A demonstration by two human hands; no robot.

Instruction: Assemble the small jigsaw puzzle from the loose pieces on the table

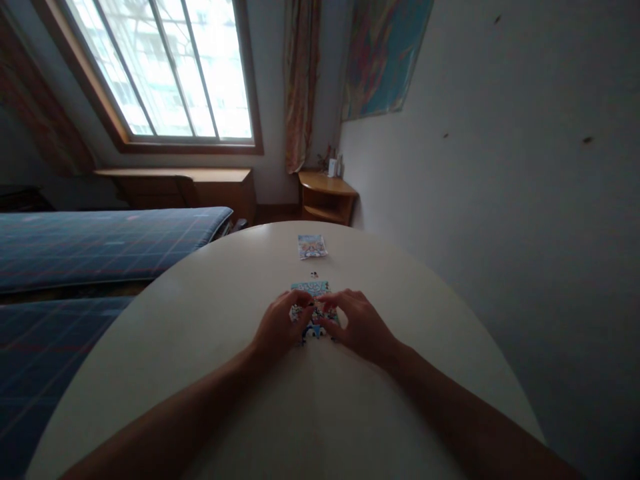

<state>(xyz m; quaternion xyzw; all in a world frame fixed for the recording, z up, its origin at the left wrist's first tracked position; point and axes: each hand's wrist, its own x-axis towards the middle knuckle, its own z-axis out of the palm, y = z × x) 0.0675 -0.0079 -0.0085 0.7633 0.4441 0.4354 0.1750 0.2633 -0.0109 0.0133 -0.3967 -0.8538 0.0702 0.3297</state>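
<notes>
A small, partly assembled jigsaw puzzle (311, 289) with a blue and white picture lies in the middle of the round white table (210, 333). My left hand (277, 327) rests on its left side, fingers curled and pinching at the pieces. My right hand (360, 323) covers its right side, fingertips pressed down on the puzzle, meeting the left hand's fingers. A single loose piece (314, 274) lies just beyond the puzzle. Farther back lies a small picture card (311, 246).
A bed with a blue plaid cover (100, 243) runs along the table's left. A wooden desk (200, 183) stands under the window, and a wooden corner shelf (327, 193) sits by the right wall. A map poster (383, 53) hangs above.
</notes>
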